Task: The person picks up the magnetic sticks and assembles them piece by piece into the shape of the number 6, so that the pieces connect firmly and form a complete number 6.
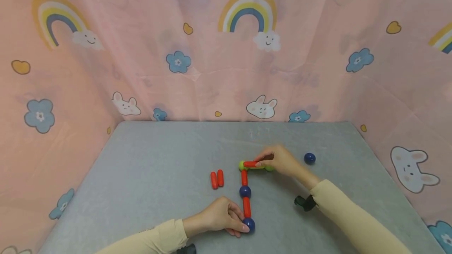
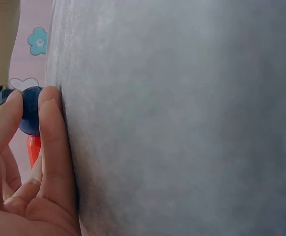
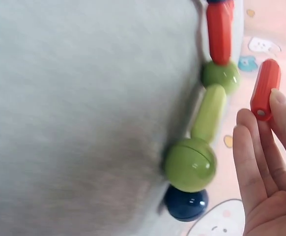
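Observation:
A chain of balls and rods lies on the grey table. At its near end is a blue ball (image 1: 250, 225), which my left hand (image 1: 222, 215) pinches between thumb and fingers. Red rods (image 1: 246, 207) run from it through a middle blue ball (image 1: 245, 191) to a green ball (image 1: 241, 165). From there a light green rod (image 3: 209, 113) leads right to a larger-looking green ball (image 3: 191, 164). Over that stretch my right hand (image 1: 281, 161) pinches a loose red rod (image 3: 266, 88) by one end; the right wrist view shows it apart from the chain.
Two red rods (image 1: 217, 179) lie side by side left of the chain. A separate blue ball (image 1: 309, 158) sits at the right, beyond the right forearm. Pink patterned cloth (image 1: 212, 81) hangs along the table's back and sides.

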